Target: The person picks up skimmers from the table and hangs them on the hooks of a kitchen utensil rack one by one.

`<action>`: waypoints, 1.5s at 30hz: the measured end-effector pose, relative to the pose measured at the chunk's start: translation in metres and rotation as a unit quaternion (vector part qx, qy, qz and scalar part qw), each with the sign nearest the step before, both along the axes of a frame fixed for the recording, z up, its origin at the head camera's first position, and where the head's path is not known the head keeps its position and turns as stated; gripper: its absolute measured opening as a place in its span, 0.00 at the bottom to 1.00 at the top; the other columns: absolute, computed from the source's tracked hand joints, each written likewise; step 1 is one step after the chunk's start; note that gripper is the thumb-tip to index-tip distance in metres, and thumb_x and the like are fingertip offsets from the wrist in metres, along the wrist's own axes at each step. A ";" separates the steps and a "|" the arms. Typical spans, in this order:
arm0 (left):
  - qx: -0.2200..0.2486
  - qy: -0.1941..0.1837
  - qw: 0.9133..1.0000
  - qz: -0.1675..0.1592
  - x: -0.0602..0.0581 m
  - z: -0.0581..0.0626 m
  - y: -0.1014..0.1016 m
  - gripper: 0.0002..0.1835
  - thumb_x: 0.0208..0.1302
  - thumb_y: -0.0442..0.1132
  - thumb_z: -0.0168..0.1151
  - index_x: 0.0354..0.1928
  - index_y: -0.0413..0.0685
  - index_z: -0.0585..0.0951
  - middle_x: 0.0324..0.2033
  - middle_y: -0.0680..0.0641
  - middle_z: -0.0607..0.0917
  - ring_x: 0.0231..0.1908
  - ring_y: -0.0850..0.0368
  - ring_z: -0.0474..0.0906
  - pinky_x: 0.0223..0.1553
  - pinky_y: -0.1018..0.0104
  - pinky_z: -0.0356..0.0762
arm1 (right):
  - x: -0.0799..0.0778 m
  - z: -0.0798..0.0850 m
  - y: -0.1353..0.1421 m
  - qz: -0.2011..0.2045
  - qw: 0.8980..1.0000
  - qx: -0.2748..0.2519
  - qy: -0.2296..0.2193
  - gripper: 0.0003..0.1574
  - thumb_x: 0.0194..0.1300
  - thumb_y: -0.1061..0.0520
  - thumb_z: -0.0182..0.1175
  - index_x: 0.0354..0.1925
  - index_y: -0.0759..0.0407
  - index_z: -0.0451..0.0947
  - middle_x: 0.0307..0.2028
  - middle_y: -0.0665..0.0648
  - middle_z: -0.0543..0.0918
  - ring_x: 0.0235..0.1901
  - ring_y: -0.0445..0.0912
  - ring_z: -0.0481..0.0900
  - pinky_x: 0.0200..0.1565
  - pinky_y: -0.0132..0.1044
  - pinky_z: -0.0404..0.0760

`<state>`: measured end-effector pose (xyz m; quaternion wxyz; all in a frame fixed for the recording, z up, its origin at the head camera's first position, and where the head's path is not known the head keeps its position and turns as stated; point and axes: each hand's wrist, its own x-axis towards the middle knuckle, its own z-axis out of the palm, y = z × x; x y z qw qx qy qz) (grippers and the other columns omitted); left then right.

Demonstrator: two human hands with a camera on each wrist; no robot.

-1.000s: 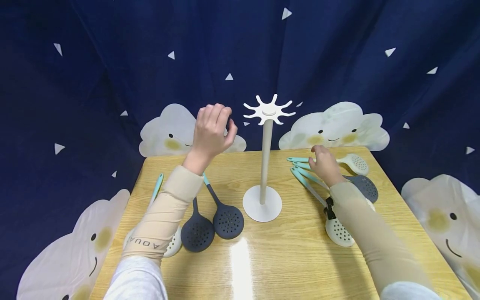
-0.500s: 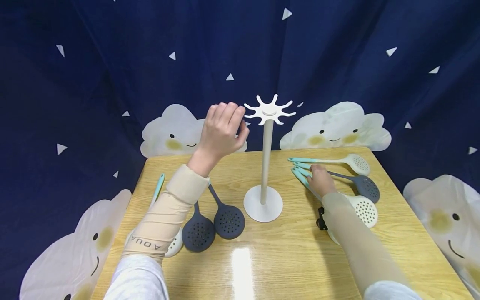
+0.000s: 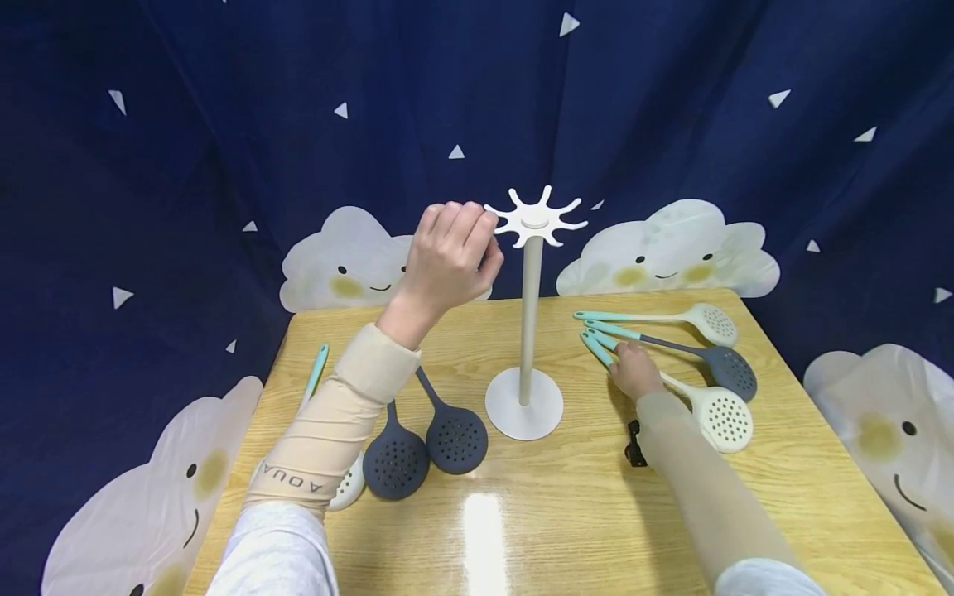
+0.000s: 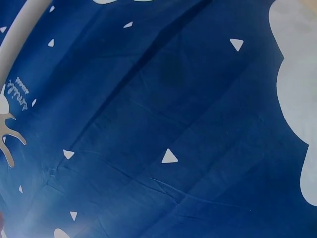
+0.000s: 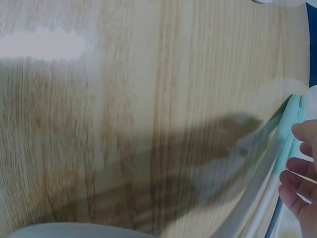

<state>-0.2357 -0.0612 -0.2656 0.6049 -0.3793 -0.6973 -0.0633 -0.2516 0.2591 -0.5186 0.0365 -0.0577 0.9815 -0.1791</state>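
My left hand (image 3: 455, 252) is raised beside the white rack (image 3: 530, 323), its fingers bent and the thumb apart, close to the tips of the left hooks. I see nothing held in it; whether it touches a hook is hidden. In the left wrist view the rack's hooks (image 4: 9, 141) show at the left edge. On the right, my right hand (image 3: 636, 370) lies over the turquoise handles of skimmers. In the right wrist view its loosely bent fingers (image 5: 296, 191) lie at the handles (image 5: 286, 134). A white skimmer (image 3: 723, 420) extends from beneath this hand.
Beyond the right hand lie a dark skimmer (image 3: 730, 372) and a white skimmer (image 3: 711, 323). Left of the rack are two dark skimmers (image 3: 456, 439) and a white perforated head (image 3: 349, 487), partly behind my left sleeve. A cloud-print curtain (image 3: 417, 124) hangs behind the wooden table (image 3: 566, 513).
My left hand has moved right, up to the rack's hooks. The right hand has come down onto the skimmer handles, and the arm has shifted left. The skimmers have stayed in place.
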 end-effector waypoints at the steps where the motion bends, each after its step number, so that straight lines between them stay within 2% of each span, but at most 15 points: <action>1: -0.001 0.002 1.000 0.000 0.000 0.000 0.000 0.08 0.48 0.32 0.53 0.32 0.37 0.74 0.28 0.43 0.75 0.27 0.47 0.69 0.32 0.58 0.67 | 0.000 -0.001 -0.001 0.000 1.000 0.003 -0.005 0.25 0.64 0.61 0.52 0.55 0.76 0.63 0.50 0.76 0.67 0.45 0.66 0.71 0.40 0.55 0.74; 8: -0.004 0.013 1.000 0.010 0.001 -0.001 0.001 0.06 0.49 0.33 0.53 0.31 0.38 0.73 0.28 0.43 0.75 0.28 0.47 0.69 0.33 0.59 0.67 | 0.000 -0.007 -0.004 -0.009 0.999 0.029 -0.015 0.26 0.63 0.60 0.53 0.55 0.76 0.64 0.49 0.75 0.69 0.45 0.66 0.72 0.41 0.55 0.74; 15: 0.001 0.020 1.000 0.018 0.000 -0.002 0.002 0.05 0.52 0.34 0.51 0.29 0.39 0.72 0.28 0.44 0.75 0.28 0.48 0.69 0.33 0.59 0.67 | 0.002 -0.011 -0.007 -0.017 0.999 0.038 -0.015 0.18 0.62 0.61 0.55 0.46 0.74 0.69 0.40 0.72 0.72 0.38 0.62 0.75 0.35 0.52 0.76; 19: 0.006 0.025 0.999 0.022 0.001 -0.003 0.002 0.04 0.54 0.34 0.50 0.28 0.39 0.72 0.28 0.44 0.75 0.28 0.48 0.69 0.33 0.59 0.67 | 0.002 -0.013 -0.008 -0.017 0.999 0.042 -0.013 0.15 0.61 0.61 0.55 0.42 0.73 0.68 0.38 0.71 0.71 0.37 0.62 0.75 0.34 0.51 0.77; 26: 0.008 0.029 0.999 0.024 0.001 -0.004 0.004 0.03 0.52 0.33 0.54 0.27 0.40 0.71 0.28 0.44 0.76 0.28 0.48 0.69 0.33 0.59 0.67 | 0.001 -0.018 -0.008 -0.027 0.999 0.036 -0.012 0.18 0.61 0.66 0.54 0.48 0.75 0.67 0.41 0.74 0.71 0.39 0.65 0.74 0.37 0.53 0.77; 35: 0.014 0.031 0.999 0.027 0.001 -0.004 0.006 0.04 0.50 0.32 0.55 0.24 0.39 0.70 0.26 0.44 0.76 0.27 0.49 0.69 0.32 0.61 0.66 | 0.000 -0.018 -0.009 -0.036 0.999 0.020 -0.022 0.17 0.60 0.71 0.50 0.49 0.76 0.67 0.43 0.76 0.70 0.40 0.66 0.73 0.37 0.54 0.77; 45: 0.015 0.021 0.999 0.024 0.002 -0.004 0.007 0.04 0.51 0.32 0.54 0.24 0.40 0.69 0.26 0.44 0.74 0.27 0.48 0.69 0.32 0.60 0.66 | -0.001 -0.014 -0.009 -0.038 0.999 0.002 -0.036 0.17 0.60 0.72 0.50 0.49 0.76 0.68 0.41 0.75 0.71 0.39 0.65 0.74 0.37 0.52 0.76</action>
